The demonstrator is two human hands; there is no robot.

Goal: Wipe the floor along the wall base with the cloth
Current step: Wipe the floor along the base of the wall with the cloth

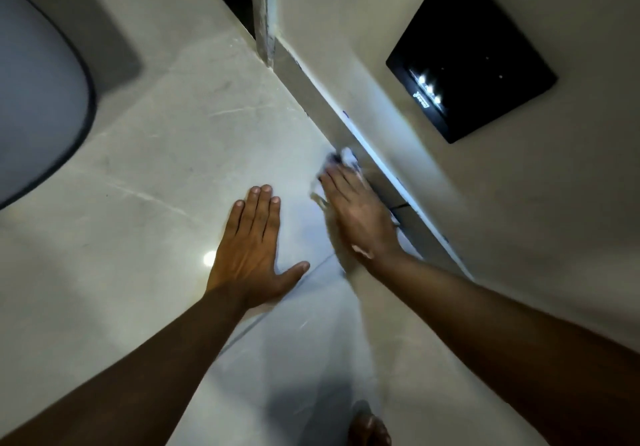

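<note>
A white cloth [346, 157] lies bunched on the pale tiled floor [194, 140], right against the grey skirting [332, 123] at the wall base. My right hand [356, 213] presses flat on the cloth, which pokes out past the fingertips and is mostly hidden under the palm. The hand and cloth look blurred. My left hand [252, 248] rests flat on the floor with fingers together and thumb out, a little left of the right hand, holding nothing.
A black panel [474, 50] with small lit dots is mounted on the beige wall [519, 203] at the right. A door frame post [265, 19] stands at the far corner. A rounded white object with a dark rim [38, 99] sits at the left. A foot [369, 428] shows at the bottom.
</note>
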